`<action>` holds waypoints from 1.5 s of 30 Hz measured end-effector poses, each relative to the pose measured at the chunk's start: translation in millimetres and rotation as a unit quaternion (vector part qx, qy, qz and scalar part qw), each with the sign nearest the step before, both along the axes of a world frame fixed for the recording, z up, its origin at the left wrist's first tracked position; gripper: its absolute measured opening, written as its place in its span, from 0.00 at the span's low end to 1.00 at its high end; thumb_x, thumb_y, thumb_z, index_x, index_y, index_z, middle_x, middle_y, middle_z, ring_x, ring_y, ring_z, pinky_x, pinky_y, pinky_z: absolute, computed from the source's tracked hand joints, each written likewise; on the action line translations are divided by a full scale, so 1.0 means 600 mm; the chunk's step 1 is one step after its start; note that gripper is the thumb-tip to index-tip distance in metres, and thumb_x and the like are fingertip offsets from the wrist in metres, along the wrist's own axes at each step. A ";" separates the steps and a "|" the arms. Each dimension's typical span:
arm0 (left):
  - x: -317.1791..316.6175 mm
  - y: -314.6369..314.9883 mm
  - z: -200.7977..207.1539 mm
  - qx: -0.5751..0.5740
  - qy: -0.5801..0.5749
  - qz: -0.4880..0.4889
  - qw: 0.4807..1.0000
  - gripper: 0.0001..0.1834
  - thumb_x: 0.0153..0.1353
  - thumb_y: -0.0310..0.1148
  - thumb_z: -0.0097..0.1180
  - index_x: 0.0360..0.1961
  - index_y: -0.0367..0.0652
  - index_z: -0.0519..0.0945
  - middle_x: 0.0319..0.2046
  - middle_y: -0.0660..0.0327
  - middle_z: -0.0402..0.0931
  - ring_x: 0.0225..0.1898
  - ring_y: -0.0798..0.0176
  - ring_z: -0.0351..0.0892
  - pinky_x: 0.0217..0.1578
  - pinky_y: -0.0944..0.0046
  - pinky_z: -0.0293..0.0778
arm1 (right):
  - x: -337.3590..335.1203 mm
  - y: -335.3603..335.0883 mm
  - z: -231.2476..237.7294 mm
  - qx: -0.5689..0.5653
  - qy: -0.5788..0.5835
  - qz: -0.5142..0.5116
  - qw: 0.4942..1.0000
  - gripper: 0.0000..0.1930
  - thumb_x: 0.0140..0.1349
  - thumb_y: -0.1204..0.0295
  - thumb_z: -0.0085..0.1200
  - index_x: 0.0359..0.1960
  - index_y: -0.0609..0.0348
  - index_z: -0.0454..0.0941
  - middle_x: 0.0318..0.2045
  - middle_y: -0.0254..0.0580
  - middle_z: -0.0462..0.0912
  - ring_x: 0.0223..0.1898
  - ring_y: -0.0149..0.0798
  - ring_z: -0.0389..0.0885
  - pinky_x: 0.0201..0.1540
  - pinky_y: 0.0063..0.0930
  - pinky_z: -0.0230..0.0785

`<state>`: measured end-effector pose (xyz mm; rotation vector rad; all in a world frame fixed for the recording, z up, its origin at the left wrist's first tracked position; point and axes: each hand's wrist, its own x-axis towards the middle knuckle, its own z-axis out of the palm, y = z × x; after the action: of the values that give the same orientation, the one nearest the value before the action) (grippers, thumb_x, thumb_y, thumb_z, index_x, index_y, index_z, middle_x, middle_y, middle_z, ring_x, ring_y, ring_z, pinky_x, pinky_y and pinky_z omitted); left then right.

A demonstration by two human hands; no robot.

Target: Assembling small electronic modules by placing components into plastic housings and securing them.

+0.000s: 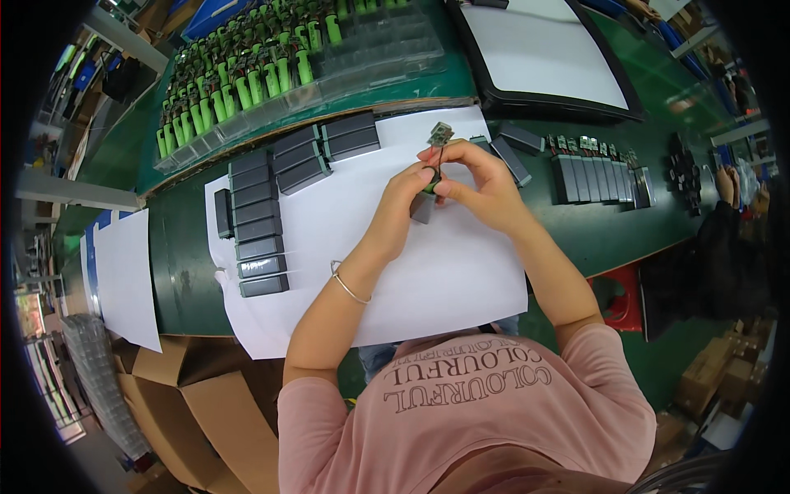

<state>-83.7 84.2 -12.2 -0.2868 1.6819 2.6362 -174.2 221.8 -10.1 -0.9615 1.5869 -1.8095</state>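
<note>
Presently, I watch both grips closed on one small piece over a paper-covered table [181, 284].

From my remote view, left grip [409, 183] and right grip [480, 185] pinch a grey-and-green case [423, 208], its wired circuit board [442, 133] above, over white paper [403, 284]. An open cardboard box [230, 412] sits lower left; dark capital lettering [469, 380] crosses the pink T-shirt [362, 449].

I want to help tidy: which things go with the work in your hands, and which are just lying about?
Likely part of the job:
held green piece
circuit board above it
dark grey cases
other green pieces
white paper

Likely just lying about:
open cardboard box
red stool
</note>
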 end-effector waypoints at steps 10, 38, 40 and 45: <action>-0.005 0.001 -0.016 0.095 0.018 0.049 0.994 0.29 0.68 0.52 0.36 0.53 0.35 0.69 0.43 0.60 0.71 0.46 0.62 0.69 0.50 0.62 0.65 | 0.054 0.010 0.024 0.124 0.472 -0.175 0.855 0.15 0.50 0.71 0.65 0.37 0.58 0.73 0.36 0.41 0.76 0.36 0.45 0.76 0.39 0.30 0.70; -0.091 0.060 -0.007 -0.675 0.073 0.010 0.734 0.38 0.49 0.48 0.62 0.56 0.36 0.64 0.33 0.50 0.76 0.34 0.47 0.77 0.33 0.53 0.72 | -0.055 0.123 0.074 0.315 0.507 -0.209 0.775 0.09 0.51 0.73 0.60 0.34 0.58 0.75 0.30 0.39 0.79 0.35 0.44 0.75 0.41 0.35 0.62; -0.067 0.042 -0.003 -0.656 0.079 0.027 0.750 0.34 0.49 0.45 0.61 0.54 0.38 0.68 0.32 0.51 0.76 0.34 0.47 0.77 0.33 0.54 0.73 | -0.073 0.090 0.099 0.268 0.526 -0.210 0.780 0.09 0.51 0.73 0.60 0.33 0.59 0.75 0.30 0.39 0.79 0.33 0.43 0.75 0.39 0.34 0.63; 0.005 -0.026 0.019 -0.773 0.033 -0.038 0.633 0.17 0.44 0.35 0.61 0.37 0.41 0.79 0.32 0.58 0.73 0.39 0.55 0.75 0.36 0.56 0.70 | -0.146 -0.053 0.120 0.179 0.513 -0.117 0.831 0.09 0.55 0.71 0.58 0.35 0.62 0.76 0.30 0.44 0.79 0.32 0.45 0.77 0.38 0.34 0.69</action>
<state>-80.6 68.4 -0.9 -0.0337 3.2297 0.3911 -262.0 190.1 61.6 -1.7487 2.6416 -1.0085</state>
